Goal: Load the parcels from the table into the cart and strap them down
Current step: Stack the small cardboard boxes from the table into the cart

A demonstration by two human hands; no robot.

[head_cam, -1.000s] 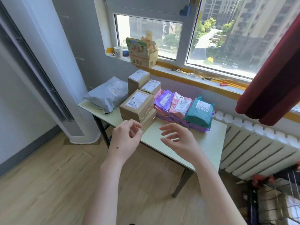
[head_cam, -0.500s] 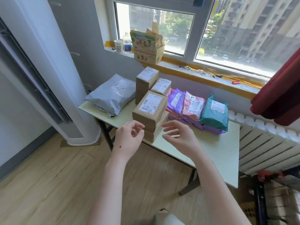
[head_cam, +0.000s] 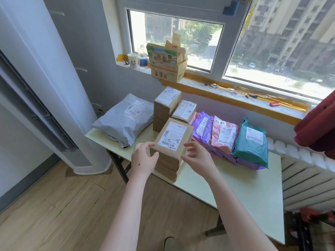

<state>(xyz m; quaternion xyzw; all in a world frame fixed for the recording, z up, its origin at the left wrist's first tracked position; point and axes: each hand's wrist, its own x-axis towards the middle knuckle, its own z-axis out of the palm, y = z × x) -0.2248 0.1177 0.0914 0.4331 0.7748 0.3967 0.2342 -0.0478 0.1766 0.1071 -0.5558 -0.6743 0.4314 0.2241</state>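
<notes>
Top brown box (head_cam: 172, 140) between left hand (head_cam: 144, 158), loosely curled, touching near corner, and right hand (head_cam: 197, 156), spread, empty.

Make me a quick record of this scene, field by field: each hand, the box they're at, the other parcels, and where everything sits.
left hand: on the near-left corner of the top cardboard box; grip unclear
right hand: fingers spread beside that box's right edge, holding nothing
other parcels: grey mailer, pink mailer, teal mailer
support: table, with these parcels on it
</notes>
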